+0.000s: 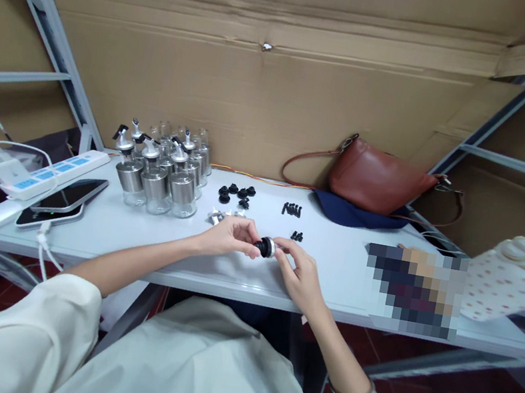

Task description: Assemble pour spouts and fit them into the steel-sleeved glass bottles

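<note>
Over the front of the table, my left hand (pixel 235 237) pinches the black end of a bottle pourer (pixel 264 246). Its silver collar faces my right hand (pixel 297 272), whose fingers close on the spout side. Just behind my left hand lie silver spout pieces (pixel 218 216), partly covered by it. Farther back are several black stoppers (pixel 233 191). Small black tubes (pixel 292 209) form a row to the right, with smaller black bits (pixel 297 236) in front of them. At left stand several glass bottles with steel sleeves (pixel 156 186), some fitted with pourers.
A power strip (pixel 60 174) and phones (pixel 70 195) with white cables occupy the table's left end. A brown leather bag (pixel 377 179) rests on dark blue cloth (pixel 355 214) at back right. A dotted white object (pixel 505 287) stands at far right. Cardboard (pixel 258 107) walls the back.
</note>
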Demonstrator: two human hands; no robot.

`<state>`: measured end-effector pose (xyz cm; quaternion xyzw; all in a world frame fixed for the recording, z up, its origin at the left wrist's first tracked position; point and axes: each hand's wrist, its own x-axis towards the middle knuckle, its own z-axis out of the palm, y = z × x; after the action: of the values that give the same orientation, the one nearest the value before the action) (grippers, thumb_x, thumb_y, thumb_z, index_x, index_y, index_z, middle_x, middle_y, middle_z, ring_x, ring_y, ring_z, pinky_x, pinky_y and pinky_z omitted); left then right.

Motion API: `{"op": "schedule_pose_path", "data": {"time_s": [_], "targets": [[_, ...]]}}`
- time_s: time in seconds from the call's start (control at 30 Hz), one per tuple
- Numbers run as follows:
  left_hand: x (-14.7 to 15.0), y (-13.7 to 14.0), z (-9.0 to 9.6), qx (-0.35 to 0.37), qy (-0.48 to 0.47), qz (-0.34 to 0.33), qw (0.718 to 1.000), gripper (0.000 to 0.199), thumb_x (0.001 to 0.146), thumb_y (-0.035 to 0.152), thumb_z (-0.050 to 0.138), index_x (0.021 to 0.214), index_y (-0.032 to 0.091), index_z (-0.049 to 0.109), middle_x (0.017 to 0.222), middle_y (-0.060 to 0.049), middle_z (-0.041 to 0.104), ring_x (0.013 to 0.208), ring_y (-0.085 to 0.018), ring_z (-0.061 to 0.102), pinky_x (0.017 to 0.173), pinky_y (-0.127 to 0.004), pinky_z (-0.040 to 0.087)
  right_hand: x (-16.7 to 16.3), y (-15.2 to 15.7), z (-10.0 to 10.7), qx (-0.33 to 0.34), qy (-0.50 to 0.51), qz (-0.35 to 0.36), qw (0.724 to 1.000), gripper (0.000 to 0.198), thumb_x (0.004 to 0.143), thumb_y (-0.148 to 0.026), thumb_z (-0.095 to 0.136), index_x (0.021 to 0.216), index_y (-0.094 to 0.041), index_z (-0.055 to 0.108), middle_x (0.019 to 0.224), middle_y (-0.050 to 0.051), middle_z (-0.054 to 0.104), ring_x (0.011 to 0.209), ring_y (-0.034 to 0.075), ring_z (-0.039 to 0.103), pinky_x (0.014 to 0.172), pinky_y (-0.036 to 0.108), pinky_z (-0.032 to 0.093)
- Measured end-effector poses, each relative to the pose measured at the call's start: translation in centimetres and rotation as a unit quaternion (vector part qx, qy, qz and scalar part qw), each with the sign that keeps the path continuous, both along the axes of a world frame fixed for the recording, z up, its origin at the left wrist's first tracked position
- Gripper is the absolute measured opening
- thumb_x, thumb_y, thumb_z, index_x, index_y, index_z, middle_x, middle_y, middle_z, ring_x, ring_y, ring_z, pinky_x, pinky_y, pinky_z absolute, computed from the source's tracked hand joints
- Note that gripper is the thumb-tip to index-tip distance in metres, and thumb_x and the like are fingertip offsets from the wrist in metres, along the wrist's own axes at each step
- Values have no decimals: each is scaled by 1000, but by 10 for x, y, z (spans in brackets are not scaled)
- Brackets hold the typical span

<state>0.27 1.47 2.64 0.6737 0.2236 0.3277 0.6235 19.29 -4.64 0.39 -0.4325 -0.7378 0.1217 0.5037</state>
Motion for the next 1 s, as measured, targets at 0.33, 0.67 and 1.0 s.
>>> {"op": "schedule_pose_path", "data": {"time_s": [0.33,0.67,1.0], "targets": [[5,-3,-10,49,16,42,998,37,70,43,71,78,16,46,76,3,51,65,-7,49,62,-22,39,-4,0,1,-42,31,6,999,19,85,-31,55,100,-21,62,70,1,60,59,14,57,57,27,49],[3,-6,-7,68,44,4,997,31,79,43,61,91,16,50,79,0,54,70,-10,52,72,-26,42,-1,5,-3,-107,109,67,986,22,83,-30,56,103,-21,57,70,2,71,66,19,70,66,31,55],[5,-6,-10,95,31,-8,995,27,81,40,59,91,17,48,91,-2,52,80,-12,56,75,-27,43,-1,4,-3,-116,112,87,983,22,83,-28,55,104,-21,55,69,0,68,67,18,69,67,31,54]]}}
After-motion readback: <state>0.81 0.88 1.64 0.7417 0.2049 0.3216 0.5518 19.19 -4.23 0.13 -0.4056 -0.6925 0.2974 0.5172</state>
